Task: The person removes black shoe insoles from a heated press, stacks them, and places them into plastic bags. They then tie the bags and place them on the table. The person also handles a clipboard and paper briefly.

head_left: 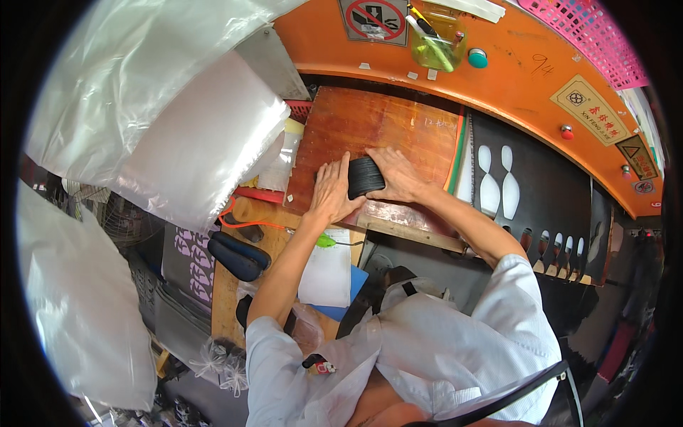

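Observation:
My left hand and my right hand press from both sides on a stack of thin black pieces, packed together so their edges show as fine lines. The fingers of both hands are curved against its ends. Beneath it lies a worn reddish-brown board, the stack standing near the board's front part. What each piece is, I cannot tell.
An orange machine front with a green button spans the back. To the right, a black sheet has several sole-shaped cut-outs. Clear plastic sheeting hangs at left. White paper lies on a wooden table below my left arm.

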`<state>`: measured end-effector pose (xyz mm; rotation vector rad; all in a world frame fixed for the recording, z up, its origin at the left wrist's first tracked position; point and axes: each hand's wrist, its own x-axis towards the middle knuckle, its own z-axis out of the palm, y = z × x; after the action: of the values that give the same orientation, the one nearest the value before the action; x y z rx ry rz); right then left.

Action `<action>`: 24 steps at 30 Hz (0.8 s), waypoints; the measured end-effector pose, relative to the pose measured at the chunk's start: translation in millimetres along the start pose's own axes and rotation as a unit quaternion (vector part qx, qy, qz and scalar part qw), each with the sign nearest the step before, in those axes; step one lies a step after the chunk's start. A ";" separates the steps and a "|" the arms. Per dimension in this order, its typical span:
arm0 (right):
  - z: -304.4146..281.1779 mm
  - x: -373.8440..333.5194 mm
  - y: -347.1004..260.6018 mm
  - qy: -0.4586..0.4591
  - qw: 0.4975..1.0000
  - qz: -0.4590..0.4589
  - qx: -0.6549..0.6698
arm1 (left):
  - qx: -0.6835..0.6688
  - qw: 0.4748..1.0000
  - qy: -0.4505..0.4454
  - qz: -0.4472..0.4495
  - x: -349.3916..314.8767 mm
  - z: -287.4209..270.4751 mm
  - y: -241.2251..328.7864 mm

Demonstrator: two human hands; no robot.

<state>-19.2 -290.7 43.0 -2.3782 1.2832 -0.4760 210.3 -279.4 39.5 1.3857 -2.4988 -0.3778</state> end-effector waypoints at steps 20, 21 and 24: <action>62.4 2.5 39.2 0.146 0.925 0.166 0.310 | -0.113 0.992 0.037 -0.029 -6.7 29.1 -2.3; 63.9 -3.7 37.9 0.150 0.926 0.173 0.301 | -0.132 0.991 0.031 -0.019 -10.9 29.9 -0.1; 73.7 -13.2 32.5 0.197 0.950 0.127 0.205 | 0.111 0.983 0.139 0.041 -15.2 24.6 9.7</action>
<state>-14.5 -282.5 -38.1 -1.7983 1.4597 -1.0600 201.9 -259.0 18.4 1.3036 -2.4083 0.1100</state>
